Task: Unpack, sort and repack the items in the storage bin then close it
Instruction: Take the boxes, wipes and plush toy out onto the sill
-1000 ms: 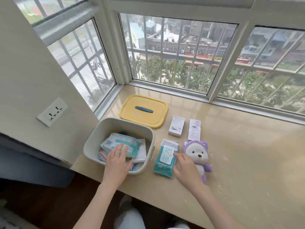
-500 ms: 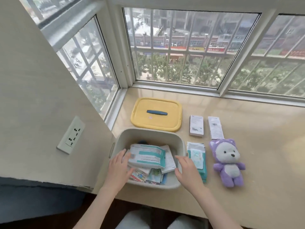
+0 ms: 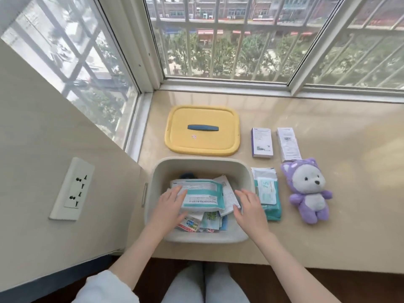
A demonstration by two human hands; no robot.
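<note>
Leftmost, a wall socket (image 3: 72, 189) sits on the beige wall at nine o'clock from the storage bin (image 3: 201, 165). That bin stands open on the window ledge (image 3: 349, 171), with its yellow lid (image 3: 203, 147) lying flat at its twelve o'clock, handle up. The left hand (image 3: 169, 206) reaches into the bin, its fingers straight and resting on the left edge of a teal-and-white packet (image 3: 203, 193) that tops a pile of sachets (image 3: 196, 223). The right hand (image 3: 249, 206) is spread and relaxed and grasps nothing. Its fingertips are at a folded leaflet (image 3: 228, 193) at the packet's three o'clock. Just beside the bin at three o'clock lies a wipes pack (image 3: 267, 193), with a purple plush toy (image 3: 308, 191) farther along. At the bin's one o'clock, a purple-edged box (image 3: 261, 142) and a white box (image 3: 288, 144) lie side by side.
</note>
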